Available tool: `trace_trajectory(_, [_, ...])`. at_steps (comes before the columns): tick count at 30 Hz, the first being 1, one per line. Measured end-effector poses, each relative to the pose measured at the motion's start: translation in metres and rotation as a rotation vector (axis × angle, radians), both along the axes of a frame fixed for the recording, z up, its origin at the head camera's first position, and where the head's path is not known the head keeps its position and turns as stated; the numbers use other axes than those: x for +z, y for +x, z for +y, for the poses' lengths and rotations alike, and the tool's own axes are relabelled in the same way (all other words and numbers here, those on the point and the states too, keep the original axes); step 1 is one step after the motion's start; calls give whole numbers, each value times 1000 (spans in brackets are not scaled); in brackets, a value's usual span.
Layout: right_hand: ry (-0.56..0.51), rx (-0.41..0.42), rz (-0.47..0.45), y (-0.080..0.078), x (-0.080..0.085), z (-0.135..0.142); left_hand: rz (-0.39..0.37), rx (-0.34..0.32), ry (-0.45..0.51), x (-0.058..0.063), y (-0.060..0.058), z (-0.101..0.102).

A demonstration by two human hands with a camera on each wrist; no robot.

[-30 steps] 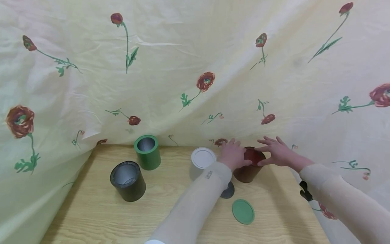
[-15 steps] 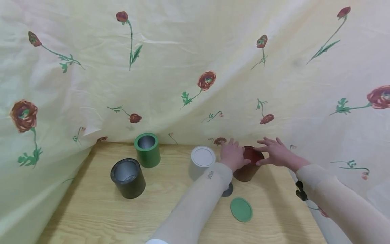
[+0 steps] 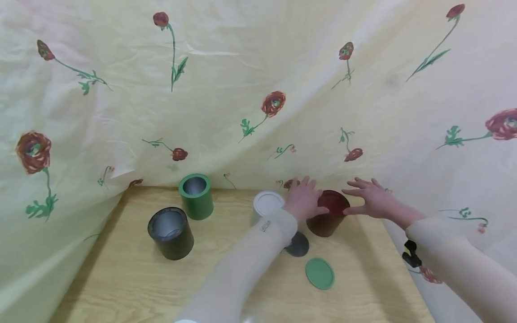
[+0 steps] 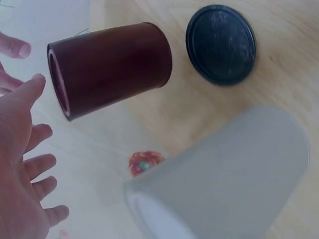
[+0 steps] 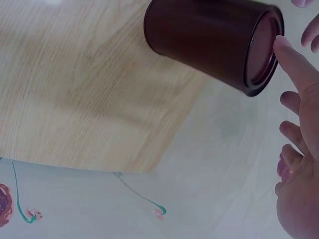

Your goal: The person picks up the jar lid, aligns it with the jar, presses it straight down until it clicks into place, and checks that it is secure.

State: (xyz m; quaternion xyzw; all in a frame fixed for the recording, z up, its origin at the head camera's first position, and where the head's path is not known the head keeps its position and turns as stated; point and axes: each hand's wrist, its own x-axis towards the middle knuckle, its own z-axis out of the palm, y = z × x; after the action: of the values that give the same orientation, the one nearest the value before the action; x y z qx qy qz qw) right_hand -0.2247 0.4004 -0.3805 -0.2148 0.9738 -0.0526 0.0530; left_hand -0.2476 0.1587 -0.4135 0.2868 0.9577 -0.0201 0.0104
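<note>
A dark red can [image 3: 326, 224], topped by a red recessed lid [image 3: 334, 202], stands upright at the table's back right. To its left, my left hand [image 3: 302, 200] hovers with spread fingers, its thumb close to the can's rim. My right hand [image 3: 372, 200] is raised on the other side, fingers apart and thumb tip near the rim. Neither hand grips anything. In the left wrist view, the white can [image 4: 229, 174] lies near the left hand, and the black lid [image 4: 222, 45] is flat on the wood. My left forearm partly hides the white can in the head view.
A green can [image 3: 197, 202] and a black can [image 3: 171, 235], both without lids, stand on the left of the wooden table [image 3: 133, 278]. The green lid [image 3: 320, 273] lies toward the front. A flowered cloth [image 3: 226, 89] hangs right behind the table.
My hands have drawn apart from the red can's rim, the left one leftward and the right one rightward. More of the black lid shows now. The cans have stayed in place.
</note>
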Motion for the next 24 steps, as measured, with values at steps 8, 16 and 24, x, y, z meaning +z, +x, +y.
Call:
trace_trajectory(8, [-46, 51, 34, 14, 9, -13, -5, -51, -26, 25, 9, -29])
trace_trajectory(16, [-145, 120, 87, 33, 10, -26, 20, -99, 1, 26, 14, -56])
trace_trajectory(24, [-171, 192, 163, 55, 4, -30, 65, -190, 1, 22, 31, -78])
